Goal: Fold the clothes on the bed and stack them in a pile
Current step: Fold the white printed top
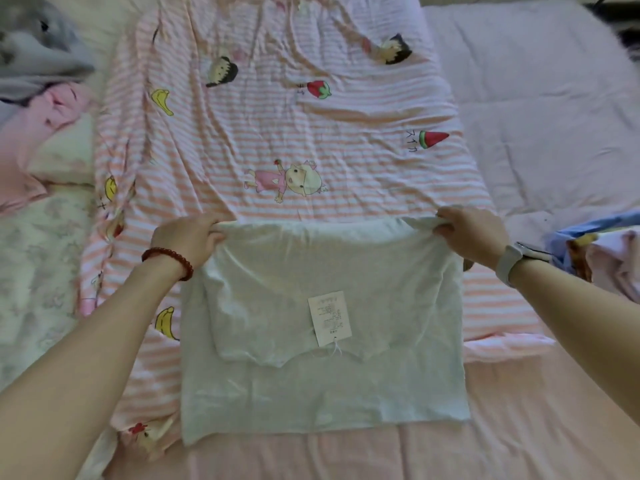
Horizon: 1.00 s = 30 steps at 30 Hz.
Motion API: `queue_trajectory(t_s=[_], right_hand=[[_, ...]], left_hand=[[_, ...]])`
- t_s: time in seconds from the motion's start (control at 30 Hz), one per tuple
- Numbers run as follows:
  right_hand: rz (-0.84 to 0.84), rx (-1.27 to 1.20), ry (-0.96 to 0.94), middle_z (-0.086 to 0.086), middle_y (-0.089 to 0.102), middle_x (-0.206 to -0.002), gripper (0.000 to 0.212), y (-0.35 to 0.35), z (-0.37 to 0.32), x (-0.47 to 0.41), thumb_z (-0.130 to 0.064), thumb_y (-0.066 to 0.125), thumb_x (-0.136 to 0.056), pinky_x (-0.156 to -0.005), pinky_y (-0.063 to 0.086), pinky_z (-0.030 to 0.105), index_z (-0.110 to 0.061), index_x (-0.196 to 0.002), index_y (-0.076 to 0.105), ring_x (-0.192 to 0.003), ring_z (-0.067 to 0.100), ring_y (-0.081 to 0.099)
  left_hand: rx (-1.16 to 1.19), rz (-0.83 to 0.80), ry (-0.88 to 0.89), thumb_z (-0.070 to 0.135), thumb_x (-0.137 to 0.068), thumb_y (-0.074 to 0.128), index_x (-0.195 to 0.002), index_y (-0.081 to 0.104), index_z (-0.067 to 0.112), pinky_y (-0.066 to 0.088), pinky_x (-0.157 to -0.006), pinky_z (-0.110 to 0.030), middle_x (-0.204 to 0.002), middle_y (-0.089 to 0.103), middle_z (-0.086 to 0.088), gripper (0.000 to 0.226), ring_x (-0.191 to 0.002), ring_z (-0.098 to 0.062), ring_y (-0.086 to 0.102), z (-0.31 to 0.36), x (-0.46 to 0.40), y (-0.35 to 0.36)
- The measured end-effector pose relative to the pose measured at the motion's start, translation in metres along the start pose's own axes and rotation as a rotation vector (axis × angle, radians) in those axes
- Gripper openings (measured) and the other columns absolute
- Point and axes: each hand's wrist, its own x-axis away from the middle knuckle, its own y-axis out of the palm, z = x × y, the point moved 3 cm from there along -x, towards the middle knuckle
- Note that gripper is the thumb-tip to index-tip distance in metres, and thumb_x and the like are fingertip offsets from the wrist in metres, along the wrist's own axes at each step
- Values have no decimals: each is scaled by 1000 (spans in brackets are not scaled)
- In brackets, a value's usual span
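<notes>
Hands reach forward from the bottom corners of the view, both forearms bare and stretched out over the bed (346, 455). The left hand (185, 239) has its fingers curled round the far left corner of a pale shirt (322, 386), knuckles up, with a red bead bracelet (169, 259) at the wrist. The right hand (472, 235) pinches the far right corner of the same shirt, a small bunch of cloth gathered between thumb and fingers; a grey watch (510, 259) sits on that wrist. Both hands are clamped on the garment and hold its far edge taut between them, roughly level with one another. The shirt lies spread between the two arms, its near part flat on the bed and partly on a pink striped quilt (311, 140) printed with cartoon figures and fruit. An upper layer of the shirt lies over the lower one (its ragged near edge ends about midway down), and a white care label (329, 317) shows on that layer, right of centre. To the right, beside the right forearm, a heap of blue and pink clothes (595, 251) rests on a lilac blanket (540, 98). At far left lie a pink garment (31, 133) and a grey plush toy (31, 46), well apart from the shirt.
</notes>
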Motion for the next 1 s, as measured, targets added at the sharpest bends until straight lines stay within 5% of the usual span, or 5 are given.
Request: queue_trajectory(t_s=[0.2, 0.53, 0.87, 0.93, 1.0], right_hand=[[425, -17, -6, 19, 61, -100, 16, -27, -6, -15, -11, 55, -89, -80, 32, 40, -4, -100, 64, -91, 39, 56], [388, -85, -195, 15, 65, -84, 27, 47, 4, 108, -16, 44, -87, -74, 36, 39, 2, -83, 65, -74, 35, 63], [168, -7, -264, 8, 64, -84, 23, 121, 18, 212, -17, 47, -83, -78, 34, 39, -9, -81, 68, -74, 30, 64], [75, 24, -219, 8, 65, -87, 9, 135, 21, 220, -12, 63, -76, -81, 38, 43, -12, -83, 70, -80, 32, 65], [-96, 67, -134, 11, 67, -93, 28, 154, 23, 228, -4, 79, -58, -81, 42, 52, -14, -84, 72, -88, 35, 65]], left_hand=[[25, 481, 67, 10, -86, 61, -97, 63, -2, 36, -76, -46, -89, 64, -25, 16, -86, -41, 59, 15, -15, -45], [27, 536, 285, 12, -81, 52, -86, 62, 4, 29, -62, -37, -85, 67, -14, 14, -74, -30, 56, 6, 106, 42], [-30, 236, 379, 5, -75, 42, -72, 67, 5, 31, -65, -34, -89, 70, -12, 25, -75, -29, 67, 3, 220, 122], [-75, 44, 306, -1, -68, 56, -73, 67, 6, 37, -66, -37, -94, 69, -13, 14, -81, -30, 65, -2, 225, 138], [-84, -188, 194, -4, -62, 70, -79, 67, 7, 45, -67, -41, -104, 67, -13, 20, -89, -33, 63, -7, 228, 154]])
